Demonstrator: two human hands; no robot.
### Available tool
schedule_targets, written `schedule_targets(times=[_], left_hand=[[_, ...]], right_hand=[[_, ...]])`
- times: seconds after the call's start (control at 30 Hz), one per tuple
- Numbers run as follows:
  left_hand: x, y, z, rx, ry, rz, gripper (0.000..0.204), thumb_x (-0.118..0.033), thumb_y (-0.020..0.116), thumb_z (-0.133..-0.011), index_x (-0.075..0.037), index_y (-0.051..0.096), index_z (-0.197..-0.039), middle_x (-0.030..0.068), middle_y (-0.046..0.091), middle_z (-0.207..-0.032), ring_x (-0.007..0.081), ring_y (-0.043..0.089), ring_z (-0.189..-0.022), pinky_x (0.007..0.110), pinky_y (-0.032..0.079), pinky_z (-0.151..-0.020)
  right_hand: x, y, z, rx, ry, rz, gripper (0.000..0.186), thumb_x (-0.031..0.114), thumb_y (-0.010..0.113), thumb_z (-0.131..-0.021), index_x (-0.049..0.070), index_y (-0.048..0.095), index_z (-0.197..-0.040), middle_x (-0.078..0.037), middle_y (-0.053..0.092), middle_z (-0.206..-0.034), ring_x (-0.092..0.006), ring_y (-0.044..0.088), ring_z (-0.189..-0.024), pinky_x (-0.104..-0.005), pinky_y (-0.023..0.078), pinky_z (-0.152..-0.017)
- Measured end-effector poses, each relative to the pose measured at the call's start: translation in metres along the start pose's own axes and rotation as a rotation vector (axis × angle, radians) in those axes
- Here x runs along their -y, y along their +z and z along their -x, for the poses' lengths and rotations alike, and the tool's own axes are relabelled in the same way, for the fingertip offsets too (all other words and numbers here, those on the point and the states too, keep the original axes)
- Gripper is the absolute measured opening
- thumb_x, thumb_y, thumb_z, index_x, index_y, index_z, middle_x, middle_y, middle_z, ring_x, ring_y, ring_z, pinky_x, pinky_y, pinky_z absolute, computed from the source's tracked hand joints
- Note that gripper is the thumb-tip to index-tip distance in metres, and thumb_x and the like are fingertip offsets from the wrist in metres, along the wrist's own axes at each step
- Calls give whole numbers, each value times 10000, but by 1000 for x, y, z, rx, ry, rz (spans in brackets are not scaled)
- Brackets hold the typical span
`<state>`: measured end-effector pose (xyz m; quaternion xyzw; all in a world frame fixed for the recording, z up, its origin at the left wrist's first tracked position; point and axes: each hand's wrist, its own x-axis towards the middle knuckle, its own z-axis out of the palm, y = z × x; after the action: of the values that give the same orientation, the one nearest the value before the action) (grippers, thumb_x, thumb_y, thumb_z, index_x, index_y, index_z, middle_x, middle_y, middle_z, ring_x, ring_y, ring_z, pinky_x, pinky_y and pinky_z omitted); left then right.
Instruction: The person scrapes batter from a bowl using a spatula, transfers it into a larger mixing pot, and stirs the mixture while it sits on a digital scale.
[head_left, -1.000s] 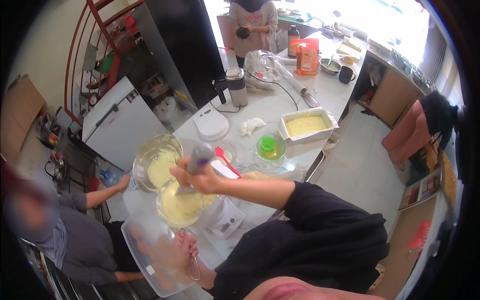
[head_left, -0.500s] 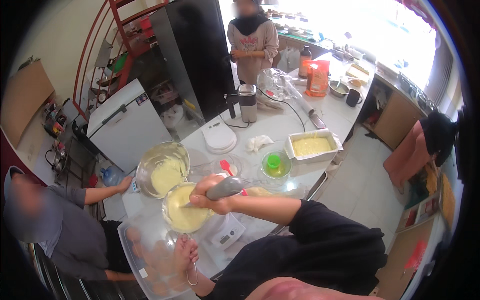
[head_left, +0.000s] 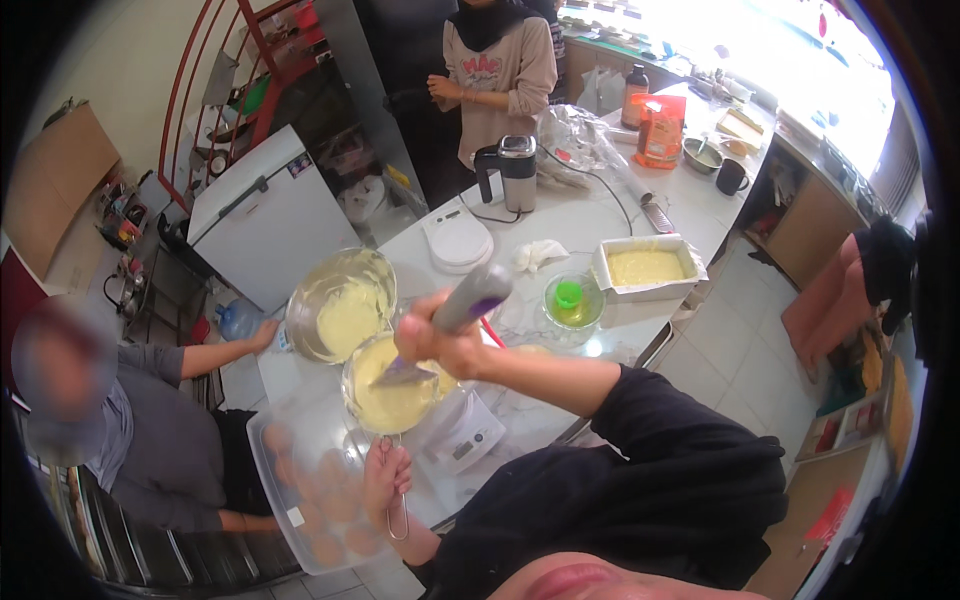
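Note:
My right hand (head_left: 440,338) is closed around the thick grey handle of a spatula (head_left: 478,298). Its purplish-grey blade reaches down into pale yellow batter (head_left: 392,402). That batter fills much of a round bowl (head_left: 350,402) with a long wire-loop handle (head_left: 399,522). Below the bowl, my left hand (head_left: 388,476) grips this handle. Against the bowl's far left side stands a larger metal mixing bowl (head_left: 300,312), also with batter, tilted toward me. A white kitchen scale (head_left: 468,440) sits just right of the smaller bowl; whether it touches is unclear.
A clear bin of eggs (head_left: 290,515) stands at the near left, beside a seated co-worker (head_left: 165,440). Farther right are a glass bowl with a green cup (head_left: 572,300) and a lined loaf pan of batter (head_left: 650,265). A corded mixer (head_left: 515,175) stands behind; another person stands beyond.
The spatula has turned more upright, and more of its blade shows above the batter. My left hand keeps its grip on the wire handle. The whole view has shifted slightly.

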<state>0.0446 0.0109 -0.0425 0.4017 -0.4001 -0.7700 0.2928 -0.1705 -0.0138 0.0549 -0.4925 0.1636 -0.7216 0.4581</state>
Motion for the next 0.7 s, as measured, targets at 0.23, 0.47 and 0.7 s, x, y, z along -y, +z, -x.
schedule_targets(times=[0.23,0.47,0.7], left_hand=[[0,4,2,-29,-5,11,200,-63,466,-794,-141,283,-814,-14,324,-563,18,272,-369,138,242,-295],[2,3,6,-31,18,41,192,-74,465,-801,-138,285,-820,-10,326,-565,16,268,-371,134,242,-296],[-3,9,7,6,26,14,184,-82,459,-808,-139,285,-816,-11,330,-562,14,268,-367,135,239,-289]], right_hand=[[-13,-3,-4,-56,-190,361,362,83,468,-815,34,352,-476,7,362,-429,-71,308,-392,-229,258,-369],[5,7,-4,-142,-73,-47,326,159,493,-826,85,368,-534,48,361,-483,-31,312,-432,-202,247,-390],[-2,-1,-1,-100,-58,76,317,164,480,-833,83,373,-546,49,365,-489,-37,311,-435,-203,248,-394]])
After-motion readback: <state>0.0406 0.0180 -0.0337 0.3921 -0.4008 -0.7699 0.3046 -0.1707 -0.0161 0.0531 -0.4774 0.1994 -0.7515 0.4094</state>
